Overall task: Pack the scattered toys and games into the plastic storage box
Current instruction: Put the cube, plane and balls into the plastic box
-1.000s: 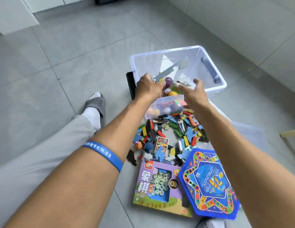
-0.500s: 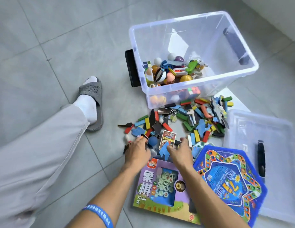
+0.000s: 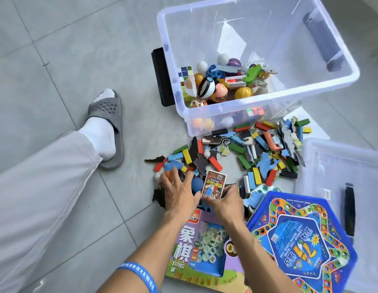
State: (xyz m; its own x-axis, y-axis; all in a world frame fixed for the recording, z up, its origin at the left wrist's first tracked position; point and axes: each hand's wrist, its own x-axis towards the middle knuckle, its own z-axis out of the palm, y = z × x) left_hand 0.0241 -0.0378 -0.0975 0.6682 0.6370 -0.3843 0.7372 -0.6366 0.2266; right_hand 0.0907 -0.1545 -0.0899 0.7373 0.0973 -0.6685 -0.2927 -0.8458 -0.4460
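The plastic storage box (image 3: 268,106) stood on the tiled floor (image 3: 67,60) at the far side of the scatter, already holding a low heap of balls, a puzzle cube and small toys against its near wall. Just in front of it lay the loose pile of coloured blocks and jigsaw pieces (image 3: 257,153), reaching down to a small card pack (image 3: 214,183) and a blue ball (image 3: 197,183).

Both hands were down at the near edge of that pile. The left hand (image 3: 178,194) lay spread, fingers splayed over dark and blue pieces beside the ball. The right hand (image 3: 225,203) curved in from the other side with its fingers at the foot of the card pack (whether it actually pinched the pack I could not tell). They looked set to scoop.

Nearer still lay a purple chess game box (image 3: 196,250) and a blue hexagonal board game (image 3: 300,246); the clear lid (image 3: 340,172) rested to the right.

The likely trouble was spillage: a two-handed scoop of flat pieces and a round ball could shed bits on the way up, and the ball might roll off across the tiles.
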